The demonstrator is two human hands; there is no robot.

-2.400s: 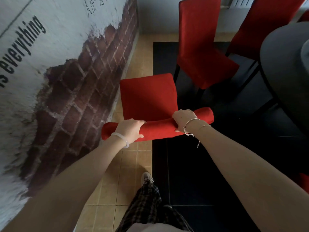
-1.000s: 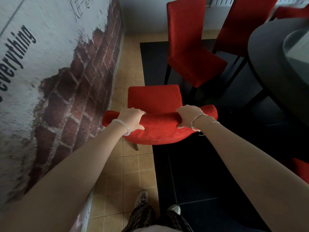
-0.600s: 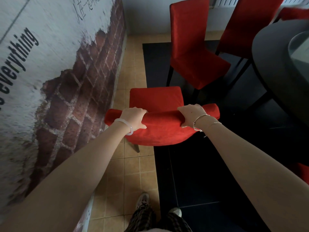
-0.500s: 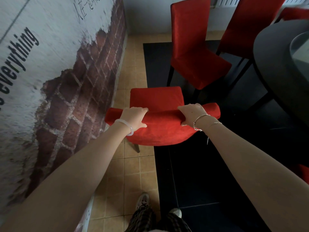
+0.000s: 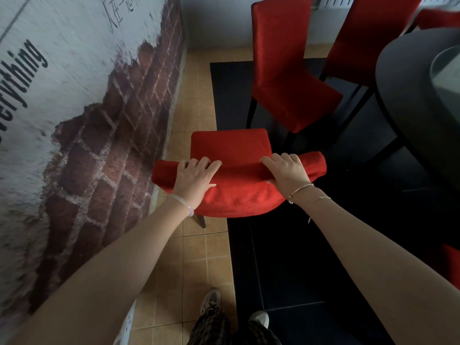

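Left hand (image 5: 195,178) flat on the padded top edge of the red chair (image 5: 236,195), fingers straight and spread over the roll, thumb stretched along its near face, nothing clasped. Right hand (image 5: 290,174) further along the same edge, fingers draped across the top and thumb tucked against the near side, pinching the fabric into a small crease. White bangle (image 5: 185,205) on the left wrist, thin bracelets (image 5: 301,190) on the right. Chair directly ahead of both outstretched arms, back toward the wearer and seat (image 5: 229,145) pointing away, just beside the brick-pattern wall (image 5: 99,125), straddling the line between tan tiles (image 5: 196,247) and black floor (image 5: 286,270); one dark leg (image 5: 200,220) showing on the tiles under the back. Beyond it on the black floor, a second red chair (image 5: 281,70) upright and turned toward the round black table (image 5: 410,95) at right, with a third red chair (image 5: 368,33) behind. Two pale shoes (image 5: 211,300) and checked trouser legs at the bottom edge, well short of the chair.
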